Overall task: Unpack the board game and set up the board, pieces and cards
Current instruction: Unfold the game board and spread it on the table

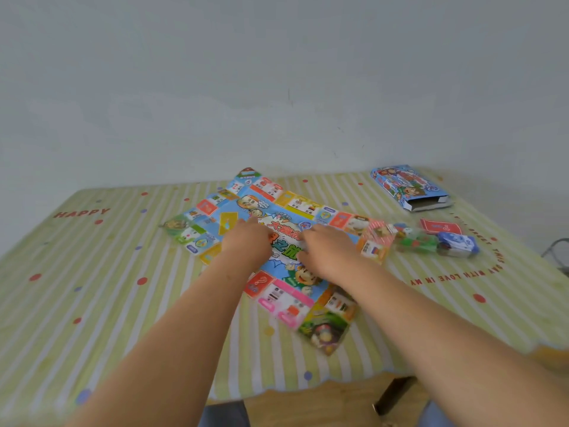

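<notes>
The left hand (246, 243) and right hand (326, 251) lie flat with fingers straight, pressing the unfolded board (286, 300) at the table's middle. Near the right edge sit a bag of pieces (415, 241), red cards (440, 227) and blue cards (459, 243), with the game box (405, 184) at the far right corner. The tablecloth (92, 288) reads "HAPPY".

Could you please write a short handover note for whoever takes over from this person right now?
Left hand: open, pressing flat on the board near its middle.
Right hand: open, pressing on the board beside it.
The board lies unfolded on the striped tablecloth, creased. The box is at the far right, one end open. The bag of pieces, red card pack and blue pack lie just right of the board.
Done: board out and spread.
Left: flatten it, open the bag and packs, set out pieces and cards.
</notes>
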The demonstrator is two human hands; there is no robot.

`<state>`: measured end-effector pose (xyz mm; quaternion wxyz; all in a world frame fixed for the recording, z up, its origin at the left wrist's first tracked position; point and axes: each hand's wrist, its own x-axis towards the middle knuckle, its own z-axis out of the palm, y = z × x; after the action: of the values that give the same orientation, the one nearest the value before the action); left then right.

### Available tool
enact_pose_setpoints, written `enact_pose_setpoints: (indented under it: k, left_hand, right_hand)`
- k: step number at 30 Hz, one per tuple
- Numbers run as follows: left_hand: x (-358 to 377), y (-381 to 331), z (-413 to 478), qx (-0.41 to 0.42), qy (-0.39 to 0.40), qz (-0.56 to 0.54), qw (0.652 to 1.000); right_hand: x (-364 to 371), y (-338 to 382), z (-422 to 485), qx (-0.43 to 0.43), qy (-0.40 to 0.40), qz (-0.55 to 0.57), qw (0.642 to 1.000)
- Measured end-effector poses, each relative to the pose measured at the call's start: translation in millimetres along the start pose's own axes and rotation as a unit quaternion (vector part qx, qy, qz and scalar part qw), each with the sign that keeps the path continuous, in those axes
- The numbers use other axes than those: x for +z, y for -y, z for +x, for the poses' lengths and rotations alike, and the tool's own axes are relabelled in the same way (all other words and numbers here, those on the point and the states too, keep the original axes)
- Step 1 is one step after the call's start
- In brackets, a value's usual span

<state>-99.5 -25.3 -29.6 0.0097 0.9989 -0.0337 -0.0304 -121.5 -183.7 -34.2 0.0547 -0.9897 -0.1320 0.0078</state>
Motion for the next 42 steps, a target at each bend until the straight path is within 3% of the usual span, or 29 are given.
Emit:
enact_pose_setpoints:
  k: [12,20,42]
  left_hand:
    - [12.8,1.1,8.4,-0.061,-0.035,-0.05,0.996]
    - [19.2,9.6,2.4,-0.046,-0.067,-0.039,0.996]
    - [31.7,37.0,29.4,-0.093,-0.053,-0.064,0.992]
  right_hand:
    - [8.5,-2.6,1.3,0.032,-0.005,-0.032,0.999]
    - [20.0,-11.6,10.8,0.029,0.007,0.026,0.999]
    - [24.1,-15.6,59.8,0.037,0.047,0.032,0.998]
